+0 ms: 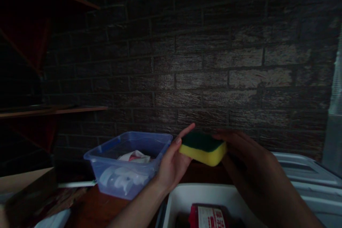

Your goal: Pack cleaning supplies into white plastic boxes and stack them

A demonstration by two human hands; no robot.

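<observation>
A yellow sponge with a dark green scouring top (203,149) is held up in front of me, scouring side upward. My left hand (173,164) grips its left end, with the thumb along the edge and one finger stretched out behind. At the sponge's right end, my right hand (248,164) has its fingers on the corner and the thumb lower down, partly in shadow. Below the hands stands a white bin (173,199) with a red package bearing a white printed label (211,217) inside. To the left is a translucent blue plastic tub (128,185) holding white items.
A brick wall (197,78) rises behind the wooden table (93,206). Wooden shelves (80,109) jut out at the left, above a cardboard box (26,181). A translucent plastic lid (301,167) lies at the right.
</observation>
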